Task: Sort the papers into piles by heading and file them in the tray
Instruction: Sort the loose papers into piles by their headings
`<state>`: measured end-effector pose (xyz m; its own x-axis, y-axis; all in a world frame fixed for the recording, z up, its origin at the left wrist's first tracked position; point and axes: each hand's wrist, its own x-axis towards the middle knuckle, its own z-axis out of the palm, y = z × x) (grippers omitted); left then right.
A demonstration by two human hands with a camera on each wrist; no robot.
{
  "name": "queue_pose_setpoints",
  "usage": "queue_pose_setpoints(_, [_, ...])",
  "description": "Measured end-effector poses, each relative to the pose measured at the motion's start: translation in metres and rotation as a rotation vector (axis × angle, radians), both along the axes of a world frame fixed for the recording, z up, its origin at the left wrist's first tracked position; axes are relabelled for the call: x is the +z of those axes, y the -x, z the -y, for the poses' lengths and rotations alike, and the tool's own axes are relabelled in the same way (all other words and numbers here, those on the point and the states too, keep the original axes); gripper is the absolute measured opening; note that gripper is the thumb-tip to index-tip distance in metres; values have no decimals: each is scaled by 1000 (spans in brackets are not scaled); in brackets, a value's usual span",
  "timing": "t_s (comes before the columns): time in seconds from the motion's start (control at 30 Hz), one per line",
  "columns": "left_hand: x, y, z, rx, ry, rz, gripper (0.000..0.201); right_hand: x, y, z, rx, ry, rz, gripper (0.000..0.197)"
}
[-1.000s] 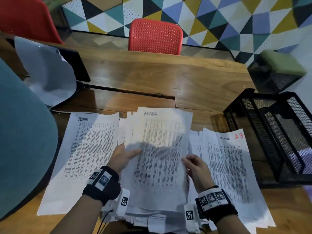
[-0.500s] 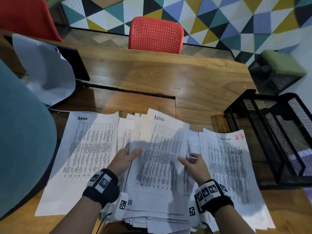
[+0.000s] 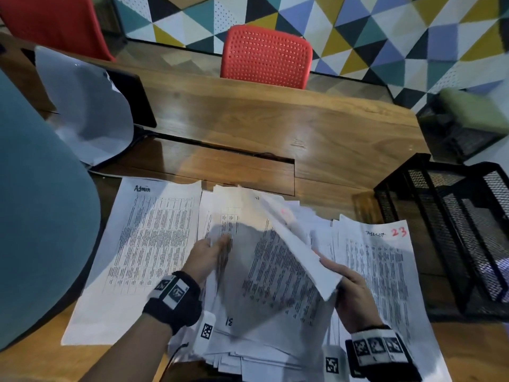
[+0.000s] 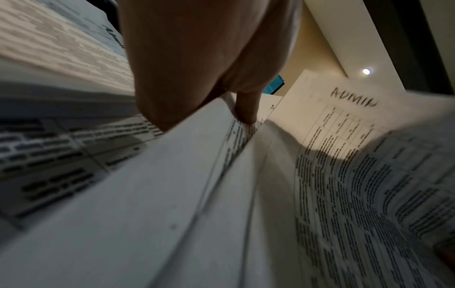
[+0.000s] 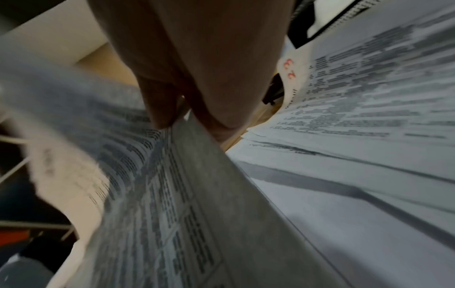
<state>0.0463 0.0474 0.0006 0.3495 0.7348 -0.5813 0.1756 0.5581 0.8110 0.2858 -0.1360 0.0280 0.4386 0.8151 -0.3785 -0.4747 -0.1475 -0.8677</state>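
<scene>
The top sheet (image 3: 275, 260) of the middle stack, which lay nearly flat half a second ago with "ADMIN" readable at its head, is now lifted and curled over at its right edge, its blank back showing. The right hand (image 3: 349, 293) holds that raised edge in its grip, thumb on one face and fingers behind, as the right wrist view shows the paper pinched between them. The left hand (image 3: 205, 257) has stayed at the sheet's left edge; its fingers (image 4: 246, 109) lie straight along the paper, pressing on it, with nothing clasped in that grip. The left wrist view shows the "ADMIN" heading on the curled sheet's inner face.

The middle stack (image 3: 248, 348) lies on the wooden table (image 3: 248, 128) between two laid-out papers: one headed "Admin" (image 3: 143, 244) to the left, one marked with a red "23" (image 3: 385, 271) to the right. The black mesh tray (image 3: 451, 232) stands at the table's right edge, just beside the "23" paper.
</scene>
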Motion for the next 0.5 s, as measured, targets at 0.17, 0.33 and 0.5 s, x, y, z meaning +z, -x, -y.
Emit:
queue_pose_setpoints(0.17, [-5,-8,0,20,-6,-28,28,7,0,5,64,9,-93,30])
queue_pose_setpoints(0.33, [-5,-6,2,2,9,49,27,7,1,-1,-14,74,-79,18])
queue_pose_setpoints(0.5, [6,-7,9,-168,-38,49,53,-13,7,-12,-129,161,12,23])
